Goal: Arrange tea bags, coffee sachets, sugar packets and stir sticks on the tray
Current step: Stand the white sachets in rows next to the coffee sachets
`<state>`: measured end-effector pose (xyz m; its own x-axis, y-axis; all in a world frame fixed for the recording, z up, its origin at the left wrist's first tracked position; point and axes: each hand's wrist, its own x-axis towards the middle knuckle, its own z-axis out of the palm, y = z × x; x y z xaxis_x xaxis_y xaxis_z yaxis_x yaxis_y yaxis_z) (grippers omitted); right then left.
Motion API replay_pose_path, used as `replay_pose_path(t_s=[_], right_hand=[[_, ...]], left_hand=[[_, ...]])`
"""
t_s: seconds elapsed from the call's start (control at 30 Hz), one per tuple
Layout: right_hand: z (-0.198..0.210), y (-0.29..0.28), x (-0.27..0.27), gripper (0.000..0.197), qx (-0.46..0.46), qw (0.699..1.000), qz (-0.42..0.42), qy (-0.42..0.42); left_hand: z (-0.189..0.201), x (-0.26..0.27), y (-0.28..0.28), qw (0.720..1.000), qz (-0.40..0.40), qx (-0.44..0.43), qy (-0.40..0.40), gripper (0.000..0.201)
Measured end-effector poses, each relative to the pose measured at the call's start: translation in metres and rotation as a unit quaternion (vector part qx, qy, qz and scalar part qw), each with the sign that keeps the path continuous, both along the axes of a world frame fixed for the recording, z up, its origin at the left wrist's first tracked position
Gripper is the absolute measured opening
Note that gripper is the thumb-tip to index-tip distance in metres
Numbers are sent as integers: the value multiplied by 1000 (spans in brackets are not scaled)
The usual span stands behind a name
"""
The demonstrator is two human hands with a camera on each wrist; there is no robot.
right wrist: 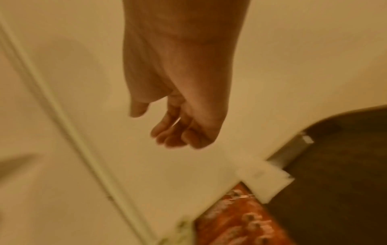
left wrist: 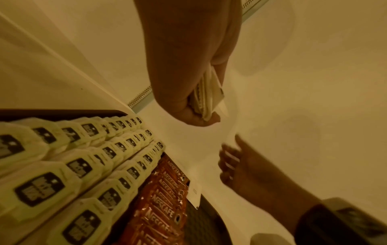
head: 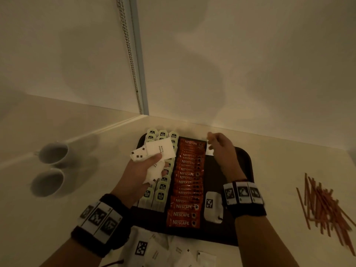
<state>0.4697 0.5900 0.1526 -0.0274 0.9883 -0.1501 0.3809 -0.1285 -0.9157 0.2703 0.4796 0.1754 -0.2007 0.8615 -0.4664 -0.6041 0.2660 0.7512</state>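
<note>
Nearest me, loose white paper sugar packets [head: 163, 251] lie on the pale counter [head: 289, 170] before the dark rectangular plastic tray [head: 244, 166], with thin orange stir sticks [head: 323, 207] heaped off to my right. On the tray stand rows of pale green tea bags [head: 159, 195] beside a column of red Nescafe coffee sachets [head: 185, 191]. Above them my left hand [head: 142, 170] grips a fanned bunch of white sugar packets [head: 159, 150], while my right hand [head: 221, 149] hovers with fingers loosely spread, empty, over one white sugar packet [head: 209, 152] at the far edge.
</note>
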Motion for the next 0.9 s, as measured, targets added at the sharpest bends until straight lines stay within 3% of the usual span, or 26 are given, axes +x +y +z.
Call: replay_pose_path(t_s=[0.07, 0.17, 0.23, 0.37, 0.5, 0.63, 0.7, 0.77, 0.83, 0.9], right_hand=[[27, -27, -21, 22, -21, 989, 121, 78], [41, -51, -41, 24, -19, 979, 178, 102], [43, -58, -46, 23, -10, 981, 159, 111], [45, -61, -42, 25, -6, 986, 129, 104], [49, -63, -37, 29, -5, 987, 123, 105], [41, -68, -34, 27, -28, 988, 99, 118], [34, -70, -31, 25, -46, 987, 92, 121], [26, -69, -22, 22, -81, 979, 58, 178], [15, -60, -6, 17, -99, 968, -6, 231], [-1, -41, 16, 18, -98, 970, -76, 207]], left_hand=[[0, 5, 3, 1000, -9, 5, 7, 30], [0, 15, 5, 999, -38, 23, 14, 30], [1, 19, 4, 998, -42, 35, 16, 30], [0, 17, 2, 998, -48, 29, 21, 11], [-6, 18, 0, 994, -84, 18, 66, 22], [-8, 23, 2, 997, -52, 3, 52, 25], [-9, 23, 3, 999, -40, 4, 23, 17], [-7, 21, 3, 999, -34, 8, -40, 13], [-4, 16, 1, 993, -31, 8, -117, 20], [-2, 11, -1, 988, -29, 15, -148, 30]])
